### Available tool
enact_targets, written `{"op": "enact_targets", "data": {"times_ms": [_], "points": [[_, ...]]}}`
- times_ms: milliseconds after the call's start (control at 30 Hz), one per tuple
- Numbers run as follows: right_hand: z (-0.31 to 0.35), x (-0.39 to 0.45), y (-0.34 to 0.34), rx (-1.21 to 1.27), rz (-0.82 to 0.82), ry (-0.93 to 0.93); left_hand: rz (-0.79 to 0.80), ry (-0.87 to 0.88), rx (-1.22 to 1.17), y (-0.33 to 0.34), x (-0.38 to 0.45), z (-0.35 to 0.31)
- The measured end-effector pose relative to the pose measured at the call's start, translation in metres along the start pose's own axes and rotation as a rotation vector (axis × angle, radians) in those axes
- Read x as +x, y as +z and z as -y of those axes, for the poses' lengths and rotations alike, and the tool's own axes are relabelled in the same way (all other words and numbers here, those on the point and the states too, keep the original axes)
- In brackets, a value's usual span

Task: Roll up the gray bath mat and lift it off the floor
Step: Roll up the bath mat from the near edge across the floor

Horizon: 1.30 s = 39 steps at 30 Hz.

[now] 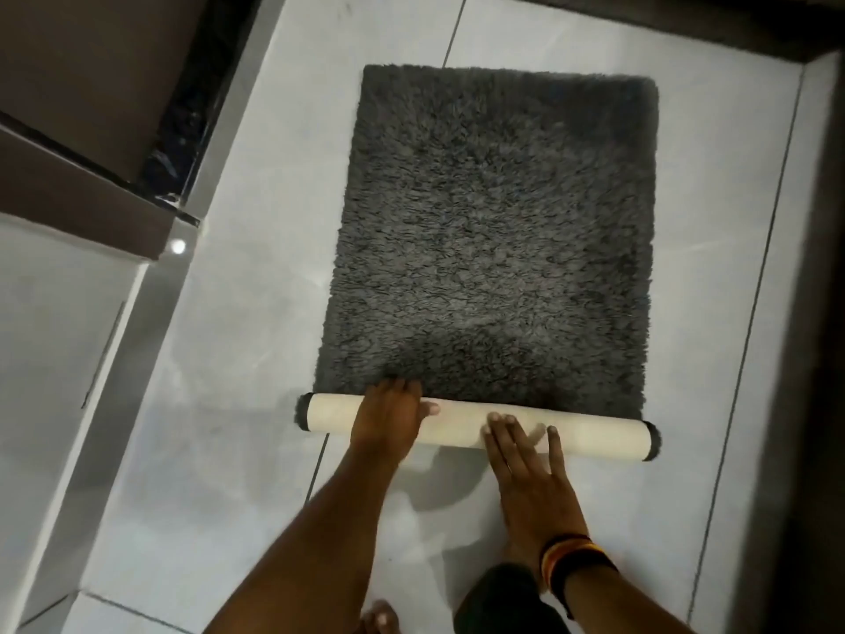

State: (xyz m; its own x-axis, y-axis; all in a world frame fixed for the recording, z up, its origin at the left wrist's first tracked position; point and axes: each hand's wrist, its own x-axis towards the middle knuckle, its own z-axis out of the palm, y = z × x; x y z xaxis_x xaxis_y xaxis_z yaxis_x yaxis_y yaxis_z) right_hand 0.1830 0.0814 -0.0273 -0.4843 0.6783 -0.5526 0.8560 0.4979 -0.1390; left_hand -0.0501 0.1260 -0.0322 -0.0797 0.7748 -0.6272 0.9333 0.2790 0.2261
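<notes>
A shaggy gray bath mat (494, 231) lies flat on the pale tiled floor, its near end wound into a thin roll (594, 439) that shows the cream backing. My left hand (388, 416) is draped over the roll left of its middle, fingers curled over the top onto the pile. My right hand (526, 469) rests flat with fingers spread, its fingertips on the roll's near side. The roll lies on the floor, slightly slanted, with dark pile showing at both ends.
A dark brown cabinet or door (87, 84) with a black marble threshold (192, 107) stands at the upper left. A dark wall edge (818, 313) runs down the right side. My bare foot (379, 617) and a dark-clothed knee (503, 597) are at the bottom.
</notes>
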Motion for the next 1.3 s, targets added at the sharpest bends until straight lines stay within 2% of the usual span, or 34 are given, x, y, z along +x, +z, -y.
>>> {"op": "enact_targets", "data": {"times_ms": [67, 100, 133, 200, 267, 367, 500, 533, 600, 667, 733, 800, 867, 1033, 1200, 1300], "points": [[-0.003, 0.015, -0.007, -0.012, 0.015, 0.030, -0.242, 0.052, 0.024, 0.010, -0.025, -0.010], [-0.005, 0.025, -0.012, -0.009, 0.032, 0.050, -0.322, 0.096, -0.017, 0.017, -0.039, -0.015], [-0.009, 0.036, -0.020, -0.006, 0.069, 0.068, -0.331, 0.126, -0.061, 0.023, -0.053, -0.020], [-0.018, 0.055, -0.037, -0.006, 0.139, 0.051, -0.147, 0.106, -0.138, 0.030, -0.075, -0.029], [-0.029, 0.066, -0.054, 0.036, 0.218, 0.036, 0.017, 0.062, -0.118, 0.032, -0.082, -0.032], [-0.039, 0.070, -0.079, 0.121, 0.254, 0.034, 0.102, 0.051, 0.036, 0.014, -0.063, -0.029], [-0.036, 0.043, -0.081, 0.189, 0.083, -0.020, 0.055, 0.095, 0.122, -0.015, -0.019, -0.025], [-0.036, 0.035, -0.079, 0.200, 0.093, -0.010, 0.050, 0.094, 0.108, -0.022, -0.009, -0.028], [-0.038, 0.028, -0.075, 0.226, 0.216, 0.041, 0.106, 0.059, 0.038, -0.035, 0.007, -0.035], [-0.041, 0.038, -0.077, 0.243, 0.233, 0.079, 0.113, 0.058, -0.005, -0.044, 0.019, -0.038], [-0.045, 0.060, -0.088, 0.245, 0.223, 0.108, 0.040, 0.096, -0.046, -0.054, 0.024, -0.040], [-0.050, 0.084, -0.102, 0.253, 0.218, 0.149, -0.088, 0.204, -0.070, -0.060, 0.024, -0.042], [-0.054, 0.106, -0.114, 0.253, 0.196, 0.186, -0.142, 0.279, -0.069, -0.062, 0.022, -0.043], [-0.061, 0.138, -0.141, 0.241, 0.229, 0.231, -0.013, 0.282, 0.000, -0.071, 0.036, -0.031], [-0.052, 0.131, -0.149, 0.232, 0.100, 0.253, 0.074, 0.286, 0.054, -0.111, 0.085, -0.033], [-0.048, 0.136, -0.149, 0.240, 0.163, 0.272, 0.148, 0.209, 0.047, -0.133, 0.111, -0.046]]}}
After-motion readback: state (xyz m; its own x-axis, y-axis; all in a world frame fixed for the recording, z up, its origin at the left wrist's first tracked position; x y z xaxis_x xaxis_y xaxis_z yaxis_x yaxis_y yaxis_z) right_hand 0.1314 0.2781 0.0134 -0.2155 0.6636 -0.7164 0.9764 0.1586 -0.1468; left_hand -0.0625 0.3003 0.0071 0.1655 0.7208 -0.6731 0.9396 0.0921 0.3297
